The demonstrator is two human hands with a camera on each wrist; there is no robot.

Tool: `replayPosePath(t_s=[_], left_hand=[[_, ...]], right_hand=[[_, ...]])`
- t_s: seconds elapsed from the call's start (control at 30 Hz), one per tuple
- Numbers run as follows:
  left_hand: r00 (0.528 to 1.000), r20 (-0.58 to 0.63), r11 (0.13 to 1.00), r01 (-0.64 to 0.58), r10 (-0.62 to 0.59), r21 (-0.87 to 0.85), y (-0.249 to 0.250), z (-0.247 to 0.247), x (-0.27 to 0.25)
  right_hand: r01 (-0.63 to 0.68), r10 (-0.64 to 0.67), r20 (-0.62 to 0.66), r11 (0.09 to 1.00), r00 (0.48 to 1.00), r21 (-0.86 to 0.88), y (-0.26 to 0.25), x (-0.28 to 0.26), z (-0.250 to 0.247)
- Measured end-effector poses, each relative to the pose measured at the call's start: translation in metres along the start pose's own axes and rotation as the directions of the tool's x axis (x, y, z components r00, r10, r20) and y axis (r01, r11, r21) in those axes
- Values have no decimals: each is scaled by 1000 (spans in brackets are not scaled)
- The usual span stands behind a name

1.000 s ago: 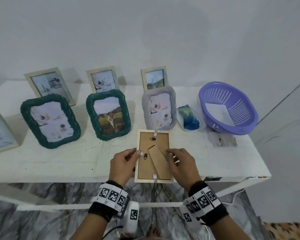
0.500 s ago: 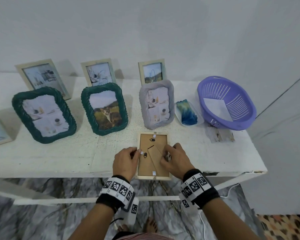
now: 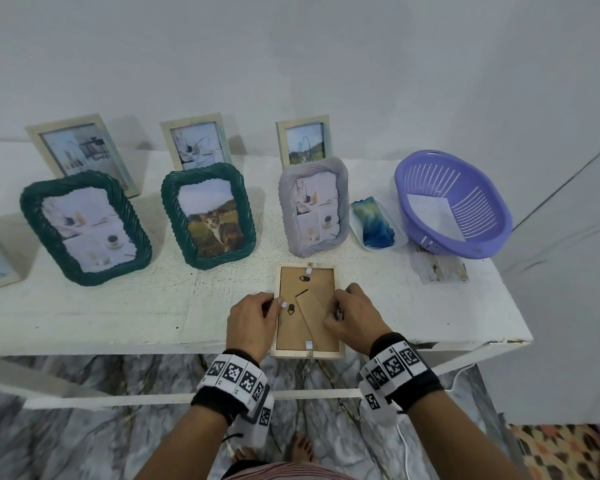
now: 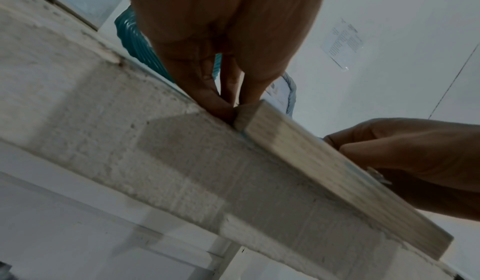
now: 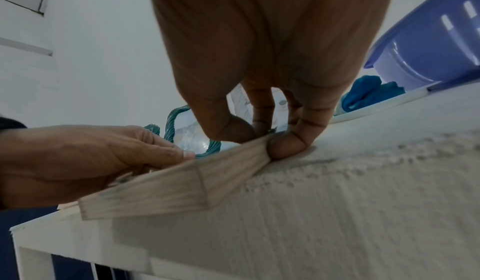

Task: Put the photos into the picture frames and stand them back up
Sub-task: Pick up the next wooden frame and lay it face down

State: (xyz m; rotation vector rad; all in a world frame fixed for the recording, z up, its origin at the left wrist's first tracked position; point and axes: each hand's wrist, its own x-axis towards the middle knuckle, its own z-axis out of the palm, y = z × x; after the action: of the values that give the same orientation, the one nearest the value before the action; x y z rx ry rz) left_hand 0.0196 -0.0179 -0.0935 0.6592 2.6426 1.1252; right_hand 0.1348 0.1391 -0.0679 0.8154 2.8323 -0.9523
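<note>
Pale wooden picture frame (image 3: pixel 307 353) lies face down at the front edge of the white bench (image 3: pixel 118 313), overhanging it slightly. The left hand (image 3: pixel 252 322) pinches its left side, the right hand (image 3: pixel 355 318) pinches its right side, fingers curled.

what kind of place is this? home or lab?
Probably a room in a home, set up for recording. A worn white table against a bare wall holds standing picture frames and a purple basket, over a marble-patterned floor; the person's feet look bare.
</note>
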Motion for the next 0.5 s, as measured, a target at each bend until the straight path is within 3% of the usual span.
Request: replayPosePath(t_s=[0.5], left_hand=[[996,72,999,-45,46,-21,2,-11,-3]], right_hand=[[61,-55,-39,983,998,173,8,-7,-1]])
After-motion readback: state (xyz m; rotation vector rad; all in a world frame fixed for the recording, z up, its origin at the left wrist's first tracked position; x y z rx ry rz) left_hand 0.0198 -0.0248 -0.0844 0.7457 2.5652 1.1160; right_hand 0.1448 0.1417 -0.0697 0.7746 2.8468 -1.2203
